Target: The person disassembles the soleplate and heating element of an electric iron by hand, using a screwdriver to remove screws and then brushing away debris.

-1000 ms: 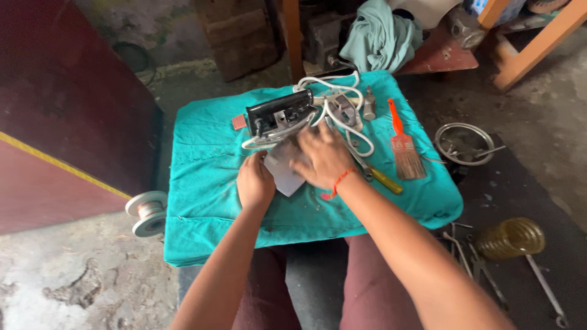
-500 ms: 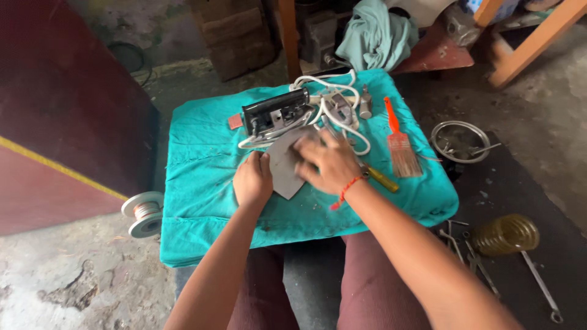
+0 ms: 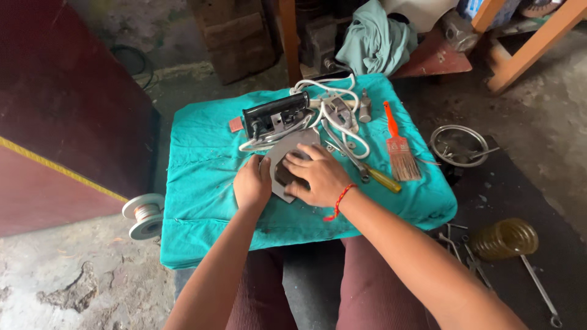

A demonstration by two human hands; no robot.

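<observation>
A flat grey metal plate [image 3: 292,146], shaped like an iron's sole, lies on the teal cloth [image 3: 202,183] that covers a low stool. My left hand [image 3: 252,184] grips the plate's near left edge. My right hand [image 3: 317,175], with a red thread on the wrist, presses on the plate from the right, fingers spread over a dark patch in its middle. Just beyond the plate stands a black iron body [image 3: 272,115] with a tangled white cord [image 3: 335,98].
On the cloth lie an orange-handled brush [image 3: 398,150], a yellow-handled screwdriver [image 3: 378,178] and small metal parts [image 3: 364,105]. A wire spool [image 3: 145,214] sits on the floor left. A metal bowl [image 3: 458,145], a coiled tube [image 3: 504,239] and tools [image 3: 541,293] lie right.
The grey plate has slid nearer to me and turned on the cloth. Both hands moved with it, and my right hand now lies flatter across its middle.
</observation>
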